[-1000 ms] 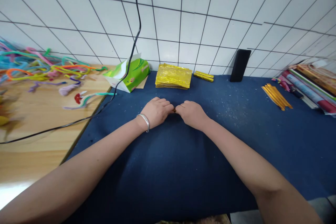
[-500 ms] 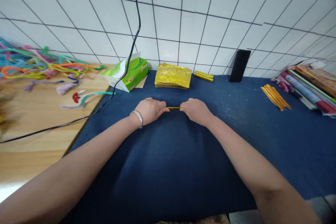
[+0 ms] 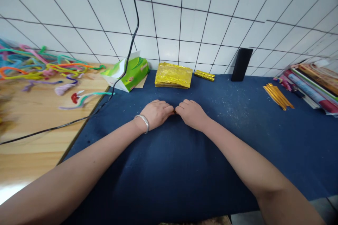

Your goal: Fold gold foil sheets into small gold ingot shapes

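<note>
My left hand (image 3: 157,114), with a silver bangle at its wrist, is closed on one end of a narrow strip of gold foil paper (image 3: 174,111). From the other side my right hand (image 3: 190,113) pinches the same strip. The fingertips of both hands nearly meet, so only a sliver of gold shows between them. Just beyond the hands lies a stack of gold foil paper sheets (image 3: 173,75). A small bundle of folded gold strips (image 3: 204,75) rests to the right of the stack.
Dark blue cloth (image 3: 169,168) covers the table. A green tissue pack (image 3: 136,74) and a black cable (image 3: 124,72) are at left, by tangled pipe cleaners (image 3: 39,66). A black phone-like slab (image 3: 242,64) leans on the tiled wall. Gold strips (image 3: 278,96) and books (image 3: 311,88) lie right.
My two hands have drawn together along the gold strip, hiding most of it. The view has shifted slightly.
</note>
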Tool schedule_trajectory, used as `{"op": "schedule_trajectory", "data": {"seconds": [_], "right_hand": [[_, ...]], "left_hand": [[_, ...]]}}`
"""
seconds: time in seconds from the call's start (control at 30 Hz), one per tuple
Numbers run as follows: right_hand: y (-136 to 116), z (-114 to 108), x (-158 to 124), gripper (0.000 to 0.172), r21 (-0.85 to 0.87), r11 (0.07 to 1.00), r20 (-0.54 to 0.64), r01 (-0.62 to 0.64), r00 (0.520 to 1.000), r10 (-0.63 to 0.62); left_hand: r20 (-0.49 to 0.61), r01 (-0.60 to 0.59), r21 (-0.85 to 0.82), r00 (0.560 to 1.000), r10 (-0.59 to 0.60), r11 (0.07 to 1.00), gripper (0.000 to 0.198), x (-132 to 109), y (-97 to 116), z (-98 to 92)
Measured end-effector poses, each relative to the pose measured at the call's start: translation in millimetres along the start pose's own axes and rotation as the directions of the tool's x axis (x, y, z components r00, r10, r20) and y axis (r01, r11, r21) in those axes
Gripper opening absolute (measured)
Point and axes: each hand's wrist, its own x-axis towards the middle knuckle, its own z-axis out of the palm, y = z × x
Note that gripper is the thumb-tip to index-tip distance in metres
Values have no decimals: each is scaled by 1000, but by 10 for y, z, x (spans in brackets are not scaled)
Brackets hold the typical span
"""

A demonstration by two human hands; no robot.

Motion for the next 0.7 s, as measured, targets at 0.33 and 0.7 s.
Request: {"op": "schedule_trajectory", "data": {"seconds": [0.33, 0.7], "right_hand": [[183, -18, -45, 31, 86, 992, 128, -87, 989, 76], [298, -13, -84, 26, 232, 968, 161, -92, 985, 55]], "left_hand": [[-20, -21, -1, 1000, 21, 1000, 29, -11, -103, 14], [31, 14, -44, 999, -13, 999, 29, -70, -285, 48]]}}
